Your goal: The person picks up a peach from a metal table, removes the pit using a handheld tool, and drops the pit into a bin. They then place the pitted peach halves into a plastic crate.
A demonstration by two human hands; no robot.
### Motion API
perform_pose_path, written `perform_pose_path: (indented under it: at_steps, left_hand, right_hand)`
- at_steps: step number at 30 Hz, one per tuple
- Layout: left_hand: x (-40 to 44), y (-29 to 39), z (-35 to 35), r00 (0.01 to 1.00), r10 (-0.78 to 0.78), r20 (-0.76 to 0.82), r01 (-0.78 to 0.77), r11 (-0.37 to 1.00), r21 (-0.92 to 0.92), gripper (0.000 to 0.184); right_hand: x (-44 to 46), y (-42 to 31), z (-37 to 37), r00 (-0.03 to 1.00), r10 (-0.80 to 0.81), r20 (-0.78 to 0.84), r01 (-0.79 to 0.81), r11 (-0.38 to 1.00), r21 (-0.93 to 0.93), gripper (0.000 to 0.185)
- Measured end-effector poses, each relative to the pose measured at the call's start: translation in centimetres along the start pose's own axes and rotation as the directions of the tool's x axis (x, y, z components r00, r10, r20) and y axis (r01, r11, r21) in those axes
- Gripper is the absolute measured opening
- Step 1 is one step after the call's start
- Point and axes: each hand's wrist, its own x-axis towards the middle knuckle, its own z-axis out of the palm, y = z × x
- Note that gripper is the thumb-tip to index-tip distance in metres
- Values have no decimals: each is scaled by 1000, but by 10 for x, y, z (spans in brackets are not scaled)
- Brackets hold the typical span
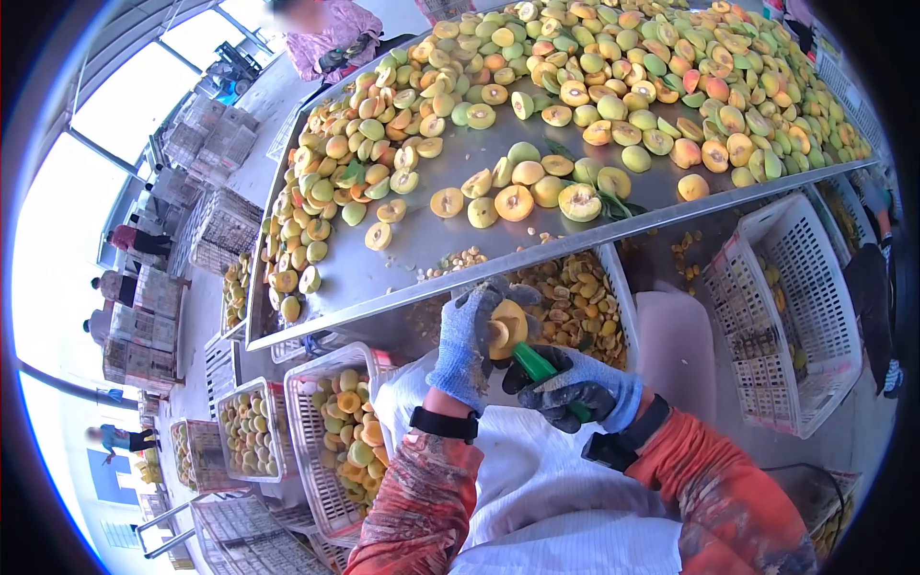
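Fingers of the left hand [462,335] curl closely around a cut fruit [515,314], its yellow flesh showing between the two gloves. Those of the right hand [573,385] are folded snugly round the green handle [533,362] of a tool, whose far end points at the fruit. A small round tan part shows there; whether stone or flesh is not clear. The fruit is held up before the body, near the metal rim [537,257] of the table.

It looks light and fairly firm, though the bared flesh is probably wet, slippery and easily bruised by a hard squeeze. The skin side seems the better hold, fingertips on the outer curve and away from the tool's end. The handle looks stiff and smooth, best gripped around its middle.

That rim slants just beyond the left knuckles, the edge likeliest to be bumped. Under it stands a bin of cut pieces [581,299]; a white apron [546,479] covers the lap. A crate of fruit [299,407] crowds the left forearm, while the right side has more elbow room before the white crates [826,316]. Past the rim, loose halves [514,203] lie scattered, thickening into a heap [613,67] farther off.
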Motion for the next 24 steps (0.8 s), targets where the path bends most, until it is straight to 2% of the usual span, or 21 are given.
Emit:
perform_pose_path:
  at_steps: [1,2,4,5,6,8,9,10,11,12,13,15,16,18,19,20,21,22,24]
  left_hand:
    - [3,-1,-1,992,121,-33,-114,980,163,29]
    - [4,-2,-1,991,126,-36,-118,979,165,29]
    - [4,1,2,967,169,-190,-44,848,528,27]
    - [9,-3,-3,980,129,-151,-29,844,536,25]
    - [19,-16,-14,980,131,-148,-32,843,537,25]
    - [24,-9,-13,966,228,122,-252,934,255,27]
    - [19,-10,-7,998,59,32,-62,993,105,29]
    - [24,-8,-1,997,67,36,-71,992,102,29]
    - [29,-5,5,999,28,-41,-26,999,34,31]
    - [36,-1,10,994,-17,-112,13,999,-37,34]
    - [30,29,30,962,-273,5,249,869,-427,40]
    - [31,43,42,976,-214,43,213,890,-404,43]
    - [33,46,47,983,-169,75,185,905,-384,47]
    - [41,40,47,988,-132,76,152,903,-402,50]
    - [42,40,46,982,-168,83,188,878,-441,49]
    - [43,38,44,974,-207,91,225,849,-478,49]
    - [49,30,36,969,-225,99,243,825,-510,50]
    - [51,26,31,970,-223,98,241,826,-510,50]
    - [55,21,23,979,-186,-80,149,928,-343,48]
  right_hand:
    - [3,4,-4,999,0,47,-3,997,77,36]
    - [8,7,-6,999,0,52,-4,997,73,36]
    - [17,11,-4,967,-213,-143,155,929,-336,35]
    - [12,-1,5,942,-257,-215,47,737,-675,35]
    - [13,-3,4,941,-261,-215,50,736,-675,35]
    - [12,-3,1,873,-482,-73,104,331,-938,34]
    - [10,-8,3,872,-484,-74,103,330,-938,34]
    - [5,-19,9,909,-383,-168,72,540,-839,37]
    - [3,-27,12,936,-263,-235,27,716,-697,40]
    - [3,-30,10,934,-272,-231,32,709,-705,40]
    - [4,-32,7,934,-285,-217,103,794,-599,43]
    - [5,-34,-1,934,-300,-193,208,898,-388,53]
    - [6,-37,-2,931,-310,-192,216,893,-395,53]
    - [7,-42,-3,855,-511,-91,269,586,-765,52]
    - [10,-41,-8,853,-515,-88,272,582,-767,52]
    - [13,-37,-17,763,-645,42,192,164,-968,50]
    - [14,-34,-23,686,-692,223,32,-277,-960,49]
    - [10,-37,-22,686,-692,226,34,-279,-960,49]
    - [1,-43,-20,788,-574,223,-114,-492,-863,30]
